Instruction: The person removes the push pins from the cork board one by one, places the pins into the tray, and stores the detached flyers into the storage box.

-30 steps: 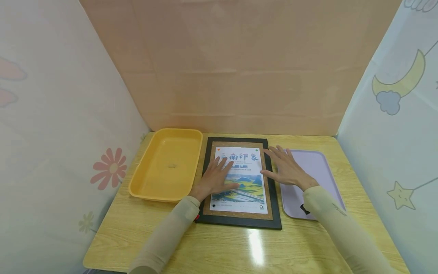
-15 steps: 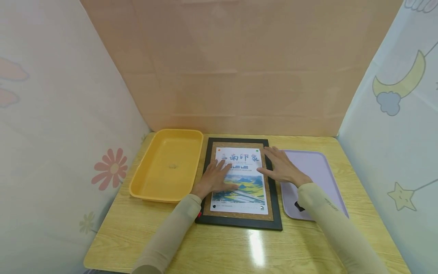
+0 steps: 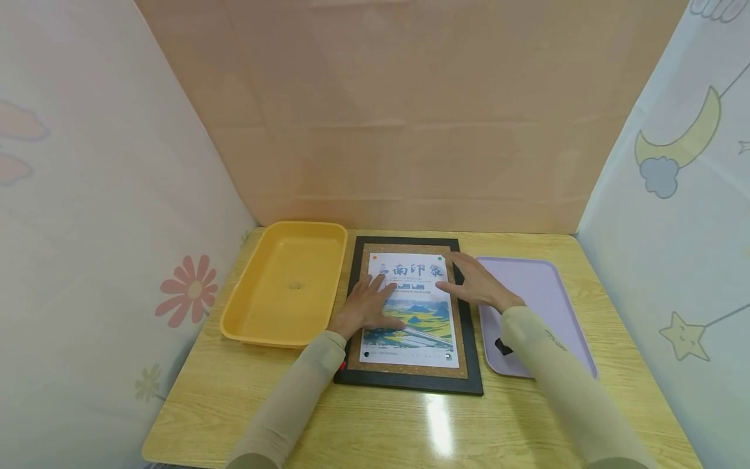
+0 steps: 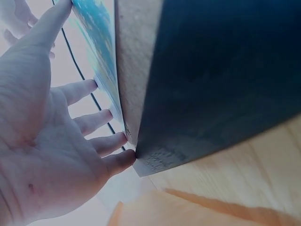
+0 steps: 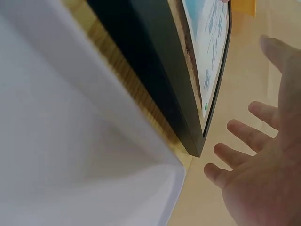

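A black-framed cork board (image 3: 410, 381) lies flat in the middle of the wooden table, with a printed poster (image 3: 417, 326) on it. My left hand (image 3: 366, 305) lies flat with spread fingers on the poster's left side. My right hand (image 3: 477, 283) hovers with straight fingers over the board's right frame edge near the top; the right wrist view shows the fingers (image 5: 244, 157) off the frame (image 5: 155, 80). In the left wrist view my fingertips (image 4: 96, 120) touch the poster's edge (image 4: 101, 56). Small pins sit at the poster's corners.
A yellow tray (image 3: 287, 280) stands left of the board with a small item inside. A lilac tray (image 3: 541, 286) lies to the right, holding a small dark thing (image 3: 502, 346) beside my sleeve. Patterned walls enclose the table on three sides.
My right hand has moved left, from over the lilac tray to above the board's right edge. The left hand has stayed on the poster.
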Demonstrator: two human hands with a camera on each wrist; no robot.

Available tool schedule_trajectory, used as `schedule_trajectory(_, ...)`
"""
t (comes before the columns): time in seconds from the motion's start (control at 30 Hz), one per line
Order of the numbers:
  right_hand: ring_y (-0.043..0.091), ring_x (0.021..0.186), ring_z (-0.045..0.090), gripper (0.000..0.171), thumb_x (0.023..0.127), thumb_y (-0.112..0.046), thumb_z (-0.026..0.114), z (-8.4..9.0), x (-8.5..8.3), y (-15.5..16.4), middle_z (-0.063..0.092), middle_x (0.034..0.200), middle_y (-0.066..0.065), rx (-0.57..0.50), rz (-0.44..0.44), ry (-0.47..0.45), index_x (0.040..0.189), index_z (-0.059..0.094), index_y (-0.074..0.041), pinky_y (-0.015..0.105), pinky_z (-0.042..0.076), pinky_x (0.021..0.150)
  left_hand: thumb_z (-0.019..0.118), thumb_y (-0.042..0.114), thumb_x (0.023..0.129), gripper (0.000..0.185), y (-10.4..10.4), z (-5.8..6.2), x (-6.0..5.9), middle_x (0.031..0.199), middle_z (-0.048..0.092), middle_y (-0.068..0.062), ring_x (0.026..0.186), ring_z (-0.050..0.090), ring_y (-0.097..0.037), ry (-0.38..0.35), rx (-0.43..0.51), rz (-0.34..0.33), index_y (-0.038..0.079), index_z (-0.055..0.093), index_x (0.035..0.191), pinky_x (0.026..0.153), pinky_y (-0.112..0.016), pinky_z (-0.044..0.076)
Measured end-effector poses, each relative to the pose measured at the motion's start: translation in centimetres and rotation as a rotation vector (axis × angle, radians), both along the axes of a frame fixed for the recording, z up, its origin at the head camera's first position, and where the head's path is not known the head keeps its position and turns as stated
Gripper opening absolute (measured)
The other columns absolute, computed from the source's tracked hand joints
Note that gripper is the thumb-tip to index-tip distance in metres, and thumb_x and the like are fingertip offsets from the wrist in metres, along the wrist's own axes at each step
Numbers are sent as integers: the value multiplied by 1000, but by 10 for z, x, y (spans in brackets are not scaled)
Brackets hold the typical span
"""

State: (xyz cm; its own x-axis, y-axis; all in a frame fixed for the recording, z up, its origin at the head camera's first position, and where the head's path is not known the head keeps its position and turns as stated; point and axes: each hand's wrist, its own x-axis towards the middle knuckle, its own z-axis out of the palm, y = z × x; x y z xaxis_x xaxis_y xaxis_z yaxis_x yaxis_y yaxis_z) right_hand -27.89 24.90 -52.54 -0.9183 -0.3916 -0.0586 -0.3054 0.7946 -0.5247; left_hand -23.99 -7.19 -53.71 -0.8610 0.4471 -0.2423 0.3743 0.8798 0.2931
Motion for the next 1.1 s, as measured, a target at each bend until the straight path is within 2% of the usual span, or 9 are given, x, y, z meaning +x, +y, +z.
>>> schedule_trajectory(0.17, 56, 168, 32, 92, 107, -52, 75, -5, -11, 0, 35, 181, 30, -51, -23, -18, 174, 37, -2, 78, 30, 134, 78, 77, 93, 109, 1, 1, 0, 191, 22, -14, 178, 16, -47, 10, -1, -5, 23, 37, 178, 145, -64, 18)
schedule_trajectory(0.33, 55, 162, 43, 85, 107, -43, 77, -12, -22, 4, 44, 175, 31, -101, -56, -15, 171, 42, 0, 76, 38, 131, 79, 77, 92, 109, 0, 2, 1, 190, 23, -15, 177, 18, -48, 21, 7, -8, 22, 38, 177, 145, -64, 20)
schedule_trajectory(0.6, 50, 150, 57, 67, 109, -35, 76, -17, -33, 7, 61, 161, 27, -195, -144, -47, 164, 55, -3, 71, 53, 119, 81, 76, 92, 108, -1, 2, 1, 190, 24, -14, 177, 19, -49, 29, 14, -7, 22, 40, 176, 144, -64, 21)
schedule_trajectory(0.87, 41, 131, 64, 54, 111, -28, 73, -18, -41, 6, 69, 144, 24, -219, -169, -39, 155, 62, 0, 54, 60, 103, 81, 76, 91, 108, -1, 2, 2, 190, 23, -13, 177, 18, -48, 14, 22, -6, 24, 39, 177, 145, -63, 18)
schedule_trajectory(0.97, 38, 123, 67, 50, 111, -26, 73, -18, -44, 5, 72, 137, 23, -219, -159, -31, 152, 64, 3, 46, 60, 95, 82, 75, 91, 108, 0, 2, 2, 190, 23, -14, 177, 18, -48, 12, 27, -5, 24, 40, 177, 145, -63, 18)
schedule_trajectory(1.1, 34, 114, 71, 45, 110, -22, 72, -18, -48, 4, 75, 130, 23, -218, -153, -27, 147, 68, 4, 41, 60, 91, 82, 75, 91, 109, 0, 1, 2, 190, 23, -14, 177, 17, -48, 8, 33, -4, 24, 39, 177, 146, -62, 17)
